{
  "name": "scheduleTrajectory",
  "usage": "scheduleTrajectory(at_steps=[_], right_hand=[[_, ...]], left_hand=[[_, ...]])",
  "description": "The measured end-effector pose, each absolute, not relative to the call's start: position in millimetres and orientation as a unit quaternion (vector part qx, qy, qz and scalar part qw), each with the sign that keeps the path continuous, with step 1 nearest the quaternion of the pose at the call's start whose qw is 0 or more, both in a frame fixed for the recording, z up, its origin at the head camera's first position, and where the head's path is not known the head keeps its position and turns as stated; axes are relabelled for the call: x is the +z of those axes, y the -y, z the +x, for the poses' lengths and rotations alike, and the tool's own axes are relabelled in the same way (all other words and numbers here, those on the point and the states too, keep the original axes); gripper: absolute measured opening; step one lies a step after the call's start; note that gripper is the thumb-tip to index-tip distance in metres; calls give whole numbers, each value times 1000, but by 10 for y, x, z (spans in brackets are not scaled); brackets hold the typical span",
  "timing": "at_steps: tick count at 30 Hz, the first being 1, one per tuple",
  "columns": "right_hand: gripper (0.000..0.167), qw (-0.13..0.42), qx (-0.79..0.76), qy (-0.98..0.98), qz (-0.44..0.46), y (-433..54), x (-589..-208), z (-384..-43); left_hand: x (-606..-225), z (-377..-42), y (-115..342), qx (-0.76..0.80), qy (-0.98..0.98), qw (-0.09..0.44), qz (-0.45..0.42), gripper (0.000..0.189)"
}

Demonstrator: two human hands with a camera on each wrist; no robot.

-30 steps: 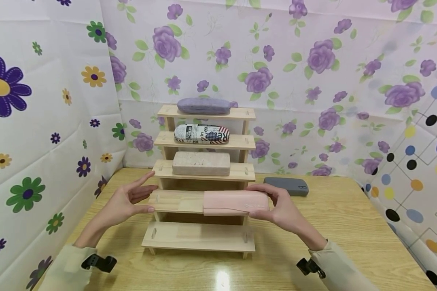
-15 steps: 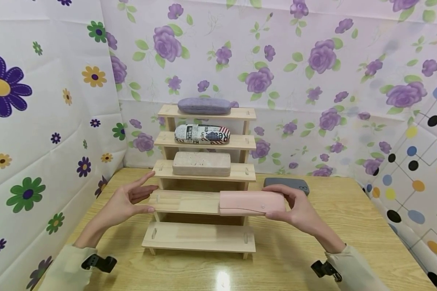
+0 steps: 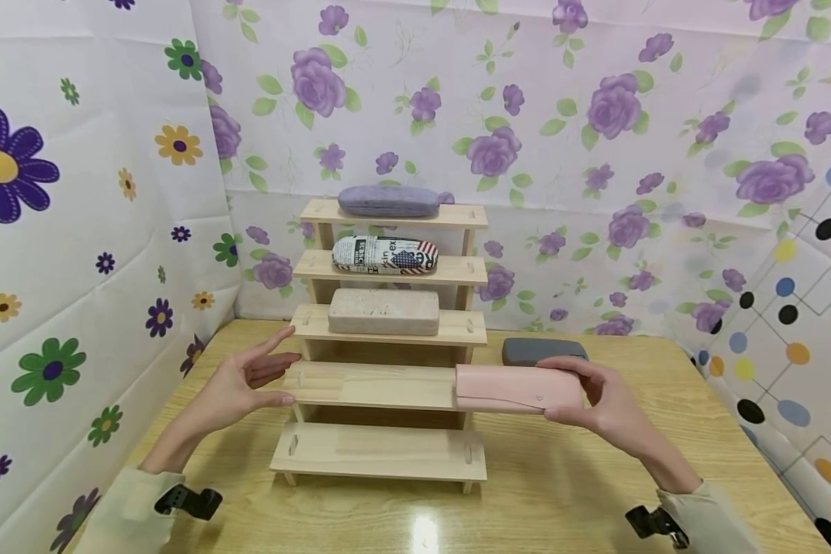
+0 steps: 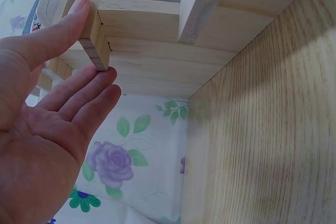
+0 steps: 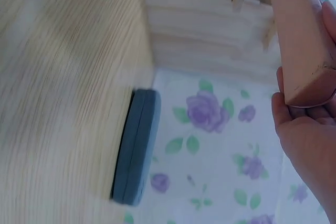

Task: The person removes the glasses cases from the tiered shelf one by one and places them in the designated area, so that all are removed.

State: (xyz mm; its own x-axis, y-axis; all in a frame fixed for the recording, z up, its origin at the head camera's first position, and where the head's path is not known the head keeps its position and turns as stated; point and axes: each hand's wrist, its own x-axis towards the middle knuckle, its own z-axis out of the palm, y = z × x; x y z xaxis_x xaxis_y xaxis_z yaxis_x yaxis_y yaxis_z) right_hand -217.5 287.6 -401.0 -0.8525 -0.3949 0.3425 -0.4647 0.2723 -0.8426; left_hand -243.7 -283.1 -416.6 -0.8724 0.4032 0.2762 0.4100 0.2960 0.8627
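Note:
A five-tier wooden stepped rack point(image 3: 377, 446) stands mid-table. At the left end of its second tier from the bottom, my left hand point(image 3: 245, 381) grips the shelf board point(image 4: 94, 43), thumb on one edge and fingertips on the opposite edge. My right hand point(image 3: 616, 412) pinches the right end of a pink glasses case point(image 3: 505, 387) between thumb and fingers. The case lies level, its left end by the same tier's right end and most of it out over the table. Whether it still touches the board cannot be seen.
Upper tiers hold a beige case point(image 3: 384, 312), a newspaper-print case point(image 3: 385, 255) and a purple case point(image 3: 388, 201). A grey-blue glasses case point(image 3: 533, 351) lies on the table point(image 3: 665, 400) behind my right hand. Flowered cloth point(image 3: 402, 92) hangs behind, with patterned cloth at both sides.
My right hand has carried the pink glasses case rightward, from the right half of the second tier to beyond its end. My left hand has stayed in place.

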Motion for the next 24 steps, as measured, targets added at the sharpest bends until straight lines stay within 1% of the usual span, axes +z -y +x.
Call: scheduleTrajectory(at_steps=[13,24], right_hand=[[57,47,518,821,235,-3353,-4018,-2099],[59,30,493,846,202,-3648,-4209,-2282]], left_hand=[[-4155,-2435,2820,-541,802,2,-254,104],[-4162,-2428,2826,-543,801,-2,-252,103]])
